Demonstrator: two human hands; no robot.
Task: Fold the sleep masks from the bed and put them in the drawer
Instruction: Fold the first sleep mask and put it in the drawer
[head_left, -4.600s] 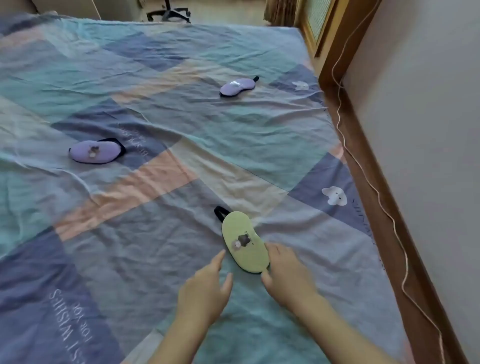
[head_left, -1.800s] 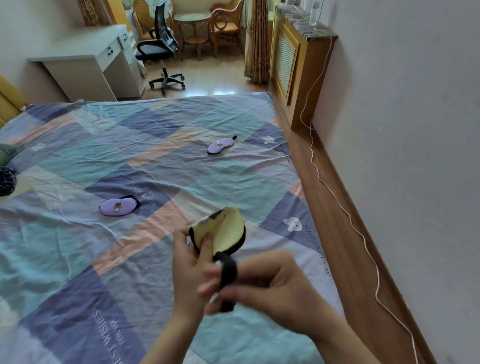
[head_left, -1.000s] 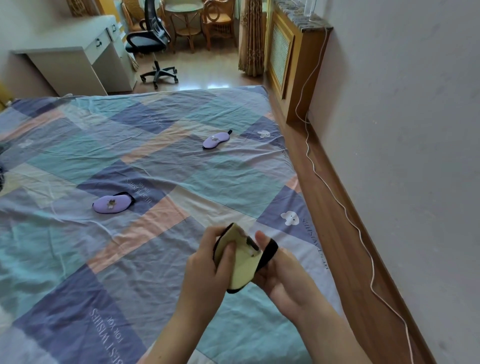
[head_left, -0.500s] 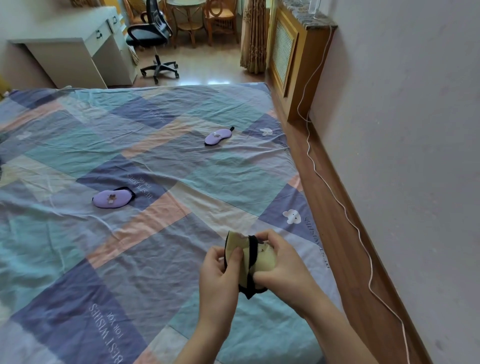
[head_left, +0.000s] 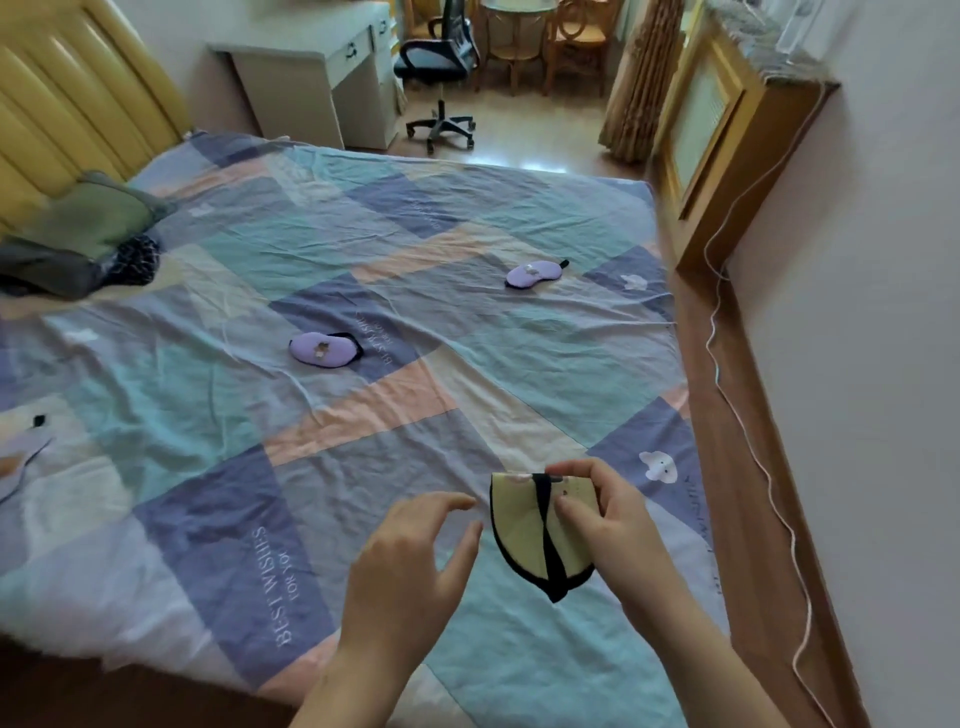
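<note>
The left hand has let go: half a second ago both hands were pinching the yellow sleep mask, and now the left one hovers just beside it at its nine o'clock, fingers spread and holding nothing, while the right hand alone keeps the fold shut, thumb and fingertips pressed together on the mask's upper right edge. The view has also swung toward the headboard, which was out of sight before. That release suggests the folding of this first mask is finished — or very nearly — and the carry to the drawer comes next; a white desk with drawers stands beyond the far end of the bed, at roughly twelve o'clock, though whether that is the intended drawer I cannot tell. The folded mask is held in the air just above the bedspread near the bed's right edge. It looks like a half-oval of pale yellow cloth edged in black, with the black strap wrapped down across its middle and gathered at the lower tip. It seems soft and springy, so a loosened pinch would probably let it open again. Two purple masks are still unfolded on the bed: the nearer purple mask at about eleven o'clock from the hands, the farther purple mask at twelve o'clock — well apart from each other.
</note>
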